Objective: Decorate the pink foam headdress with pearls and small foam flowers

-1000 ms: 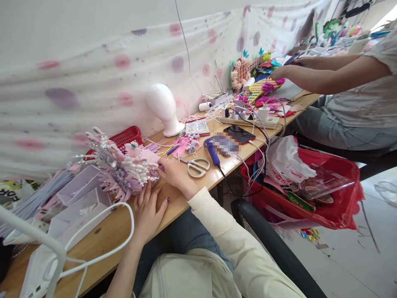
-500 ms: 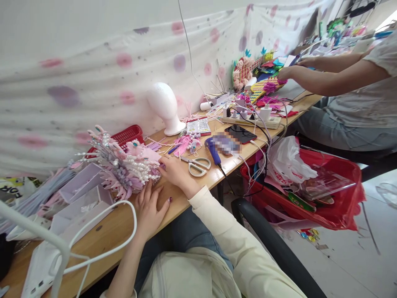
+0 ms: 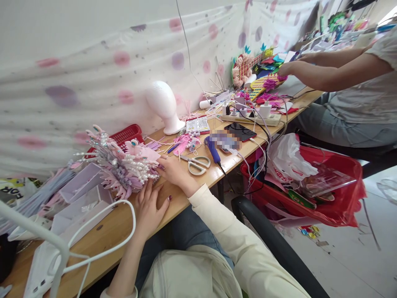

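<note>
Head view: we record a pink, beaded floral piece (image 3: 125, 163) lying on the wooden table (image 3: 107, 225), just beside pale open boxes (image 3: 80, 188) and in front of a red basket (image 3: 127, 134). Our left hand (image 3: 151, 209) rests on the tabletop, thumb spread wide, fingertips at the piece's near edge. Our right hand (image 3: 173, 169) has its fingers bent against the piece's right side; we cannot tell whether they grip it. Scissors (image 3: 203, 162) lie near the right hand; a purple glue gun (image 3: 212, 149) lies beyond them. A white foam head (image 3: 161, 101) stands behind.
</note>
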Tool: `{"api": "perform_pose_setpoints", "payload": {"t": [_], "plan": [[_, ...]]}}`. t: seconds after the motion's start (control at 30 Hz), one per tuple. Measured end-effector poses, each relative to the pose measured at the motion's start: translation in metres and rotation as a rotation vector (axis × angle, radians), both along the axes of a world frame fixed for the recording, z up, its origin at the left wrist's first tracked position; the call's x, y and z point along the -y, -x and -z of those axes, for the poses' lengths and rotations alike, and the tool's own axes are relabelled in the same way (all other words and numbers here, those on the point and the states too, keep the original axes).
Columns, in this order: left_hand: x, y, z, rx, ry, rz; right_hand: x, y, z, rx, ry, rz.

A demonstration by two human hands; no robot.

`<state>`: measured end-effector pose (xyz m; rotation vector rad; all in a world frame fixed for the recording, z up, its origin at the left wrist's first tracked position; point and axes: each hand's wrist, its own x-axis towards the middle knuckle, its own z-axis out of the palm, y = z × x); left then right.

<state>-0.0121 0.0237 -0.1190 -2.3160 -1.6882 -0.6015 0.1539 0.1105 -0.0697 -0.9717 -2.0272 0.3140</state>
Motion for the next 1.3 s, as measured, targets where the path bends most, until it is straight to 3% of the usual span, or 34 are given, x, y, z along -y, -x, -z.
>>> {"api": "perform_pose_setpoints", "payload": {"t": [0.2,0.43,0.6,0.87,1.13,1.3], "plan": [[0.000,0.000,0.000,0.027,-0.006,-0.009,-0.001,0.001,0.000,0.015,0.006,0.002],[0.000,0.001,0.001,0.039,-0.009,0.003,-0.004,0.001,0.005,-0.122,0.069,0.007],[0.001,0.000,-0.001,0.040,0.013,0.007,-0.002,-0.005,0.004,-0.478,0.079,0.007],[0.003,-0.002,-0.002,0.077,0.037,0.021,-0.010,-0.007,0.009,-0.660,0.068,0.268],[0.003,-0.002,-0.002,0.075,0.062,0.023,-0.012,-0.005,0.014,-0.804,0.027,0.273],[0.002,0.000,-0.001,0.058,0.057,0.025,-0.010,-0.002,0.012,-0.758,0.069,0.131]]}}
